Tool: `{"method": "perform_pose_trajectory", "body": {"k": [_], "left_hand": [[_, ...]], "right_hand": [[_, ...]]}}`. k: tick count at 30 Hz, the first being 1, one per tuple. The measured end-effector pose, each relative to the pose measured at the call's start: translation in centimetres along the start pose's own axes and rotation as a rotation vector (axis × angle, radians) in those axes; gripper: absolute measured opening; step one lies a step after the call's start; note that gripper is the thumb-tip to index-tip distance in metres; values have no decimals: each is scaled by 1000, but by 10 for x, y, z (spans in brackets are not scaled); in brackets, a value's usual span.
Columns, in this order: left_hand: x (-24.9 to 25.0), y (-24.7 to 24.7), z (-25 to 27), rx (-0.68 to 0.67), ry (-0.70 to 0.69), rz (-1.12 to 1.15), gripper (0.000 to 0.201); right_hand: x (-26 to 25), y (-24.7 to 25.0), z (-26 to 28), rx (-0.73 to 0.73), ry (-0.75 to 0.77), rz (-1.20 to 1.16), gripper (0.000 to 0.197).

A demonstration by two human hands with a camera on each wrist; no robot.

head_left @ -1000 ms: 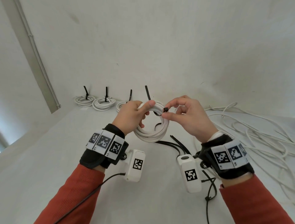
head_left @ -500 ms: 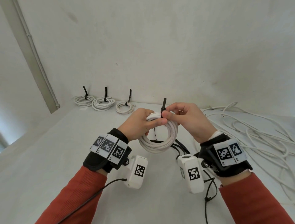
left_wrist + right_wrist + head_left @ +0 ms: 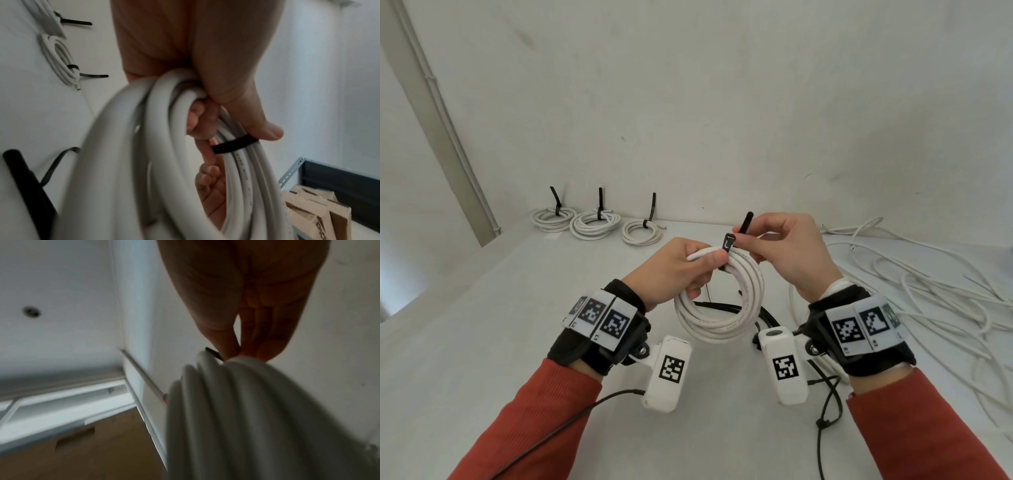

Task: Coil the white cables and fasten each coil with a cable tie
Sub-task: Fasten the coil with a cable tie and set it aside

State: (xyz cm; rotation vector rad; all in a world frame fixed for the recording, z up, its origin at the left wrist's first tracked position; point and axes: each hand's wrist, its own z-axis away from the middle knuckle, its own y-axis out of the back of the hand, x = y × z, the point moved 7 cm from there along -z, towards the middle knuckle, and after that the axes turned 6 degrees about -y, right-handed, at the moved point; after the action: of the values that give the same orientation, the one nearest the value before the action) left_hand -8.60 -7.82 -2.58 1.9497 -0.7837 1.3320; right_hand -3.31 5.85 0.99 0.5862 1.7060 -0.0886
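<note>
the left hand (image 3: 671,270) grips the round coil of white cable (image 3: 722,308) at its top, fingers curled round the strands, above the white desk (image 3: 482,342). the right hand (image 3: 784,253) pinches the tail of the thin black plastic cable tie (image 3: 739,231), which seems looped round the coil. three tied white coils (image 3: 592,222) lie by the wall, loose white cable (image 3: 928,291) to the right.

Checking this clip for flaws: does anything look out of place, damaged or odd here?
Nothing stands out. The left hand grips the white cable coil while the right hand pinches the black cable tie looped round it. Three tied coils sit by the wall; loose white cables lie uncoiled.
</note>
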Motion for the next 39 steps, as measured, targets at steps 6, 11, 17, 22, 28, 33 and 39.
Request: {"method": "perform_pose_trajectory", "body": {"k": [6, 11, 17, 22, 28, 33, 39], "left_hand": [[4, 0, 1, 4, 3, 81, 33], [5, -3, 1, -11, 9, 76, 36], [8, -5, 3, 0, 27, 89, 36], [7, -4, 2, 29, 55, 128, 44], [4, -8, 2, 24, 123, 231, 40], [0, -7, 1, -2, 150, 261, 37], [-3, -9, 1, -24, 175, 294, 41]], "right_hand": [[-24, 1, 6, 100, 255, 224, 20], [-27, -1, 9, 79, 317, 270, 15], [-28, -2, 9, 72, 344, 284, 15], [-33, 0, 11, 91, 413, 278, 12], [-39, 1, 15, 108, 527, 350, 11], [-45, -1, 20, 126, 608, 402, 9], [-55, -8, 30, 115, 759, 496, 7]]}}
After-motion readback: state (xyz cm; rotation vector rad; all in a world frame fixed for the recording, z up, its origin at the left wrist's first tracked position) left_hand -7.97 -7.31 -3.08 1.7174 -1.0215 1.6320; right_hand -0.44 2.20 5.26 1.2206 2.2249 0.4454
